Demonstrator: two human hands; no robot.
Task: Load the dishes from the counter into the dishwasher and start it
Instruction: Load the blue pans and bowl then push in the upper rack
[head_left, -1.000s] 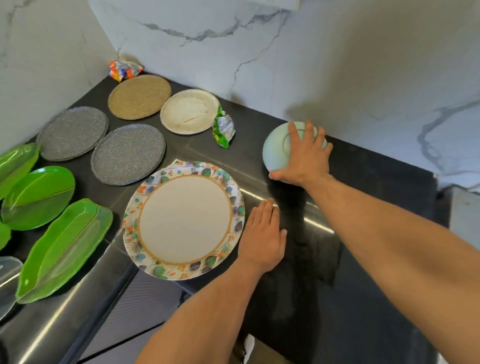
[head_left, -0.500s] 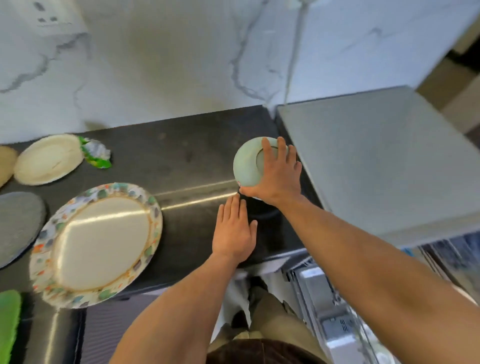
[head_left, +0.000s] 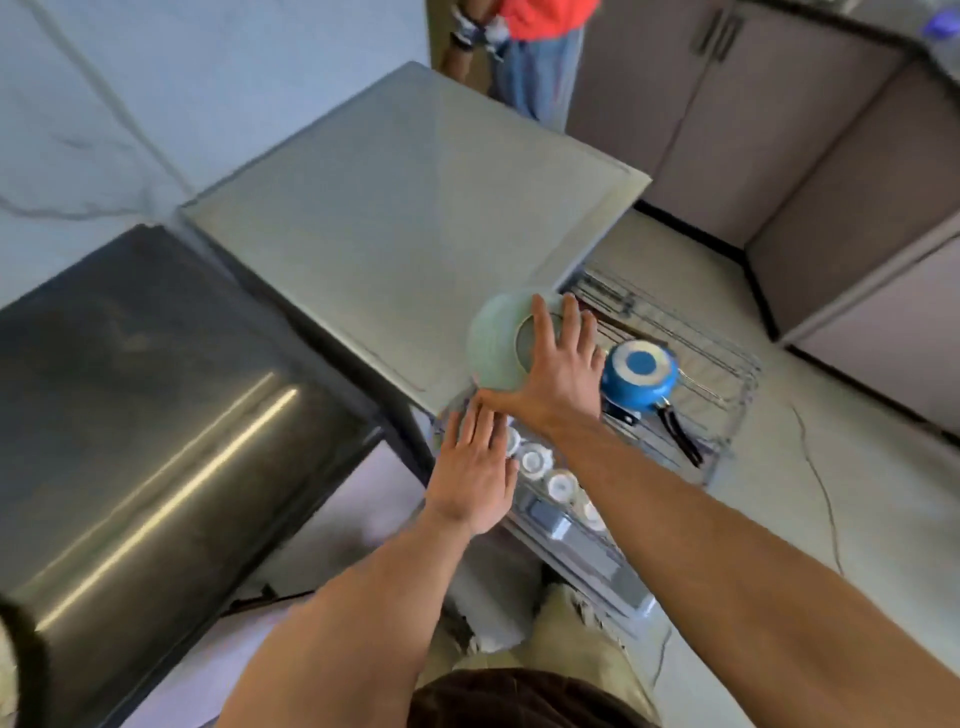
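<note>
Head view: at the bottom edge the person's forearms reach up the frame toward its middle. The left hand (head_left: 475, 470) is flat, fingers straight and together, holding nothing, and lies over the near left corner of the pulled-out wire dishwasher rack (head_left: 727, 405). Just right of it a row of white upturned cups (head_left: 535, 460) sits in the rack. Slightly above, at mid-frame, the right hand (head_left: 558, 371) is spread wide over the upturned base of a pale green bowl (head_left: 493, 348), thumb under its near rim, holding it over the rack's far left corner at the edge of the grey dishwasher top (head_left: 405, 218). Right of the hand a blue saucepan (head_left: 641, 376) lies inverted in the rack. The black counter (head_left: 145, 374) fills the left. A second person (head_left: 524, 47) stands at the top.
</note>
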